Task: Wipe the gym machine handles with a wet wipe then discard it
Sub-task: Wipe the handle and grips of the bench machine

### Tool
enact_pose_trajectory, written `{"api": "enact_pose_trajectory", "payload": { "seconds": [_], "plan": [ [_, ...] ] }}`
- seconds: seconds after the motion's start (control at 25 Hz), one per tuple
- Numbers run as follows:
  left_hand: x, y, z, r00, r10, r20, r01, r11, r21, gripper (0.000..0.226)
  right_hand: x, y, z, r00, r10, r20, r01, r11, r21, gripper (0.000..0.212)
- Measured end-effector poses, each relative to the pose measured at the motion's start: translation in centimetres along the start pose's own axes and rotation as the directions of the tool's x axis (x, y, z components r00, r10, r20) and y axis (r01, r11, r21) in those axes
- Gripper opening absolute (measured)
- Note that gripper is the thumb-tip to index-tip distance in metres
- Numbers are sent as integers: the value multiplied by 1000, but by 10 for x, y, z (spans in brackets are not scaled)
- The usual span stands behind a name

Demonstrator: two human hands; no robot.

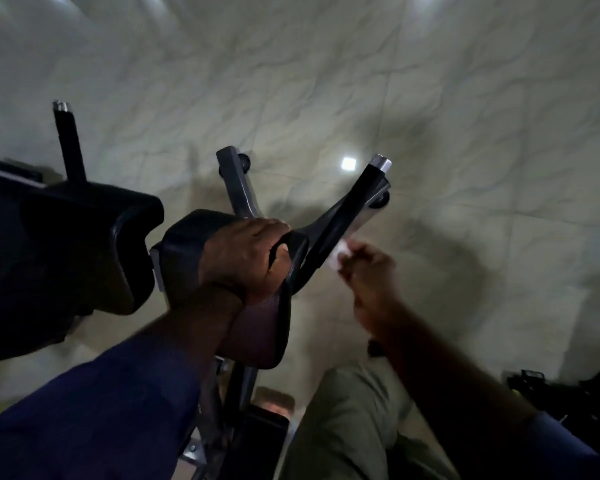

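My left hand (248, 258) grips the dark padded end of the gym machine (187, 251) at the centre. A black handle (354, 199) with a silver end cap angles up to the right from the pad. My right hand (368, 271), blurred by motion, pinches a small white wet wipe (340, 252) close against the lower part of that handle. A second black handle (68, 140) stands upright at the upper left.
A large black pad (66, 251) fills the left side. A grey frame bar (234, 181) runs away below the handles. Pale marbled floor tiles (430, 98) lie all around. My khaki trouser leg (347, 427) is at the bottom; dark gear (568, 396) sits at right.
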State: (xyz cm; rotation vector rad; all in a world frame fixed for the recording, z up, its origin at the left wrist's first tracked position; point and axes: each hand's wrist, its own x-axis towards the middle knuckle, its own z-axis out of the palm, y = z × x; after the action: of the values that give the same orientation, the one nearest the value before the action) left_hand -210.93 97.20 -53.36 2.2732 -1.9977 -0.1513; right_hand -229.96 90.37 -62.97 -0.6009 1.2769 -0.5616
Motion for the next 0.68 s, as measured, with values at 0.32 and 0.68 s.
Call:
{"api": "enact_pose_trajectory", "payload": {
  "seconds": [0.32, 0.68],
  "plan": [
    [15, 3, -13, 970, -95, 223, 99, 995, -7, 46, 75, -149, -30, 952, 246, 183, -265, 960, 90, 23],
    [155, 49, -56, 792, -486, 369, 610, 616, -498, 28, 61, -305, -31, 879, 149, 453, -69, 979, -190, 36]
  ]
}}
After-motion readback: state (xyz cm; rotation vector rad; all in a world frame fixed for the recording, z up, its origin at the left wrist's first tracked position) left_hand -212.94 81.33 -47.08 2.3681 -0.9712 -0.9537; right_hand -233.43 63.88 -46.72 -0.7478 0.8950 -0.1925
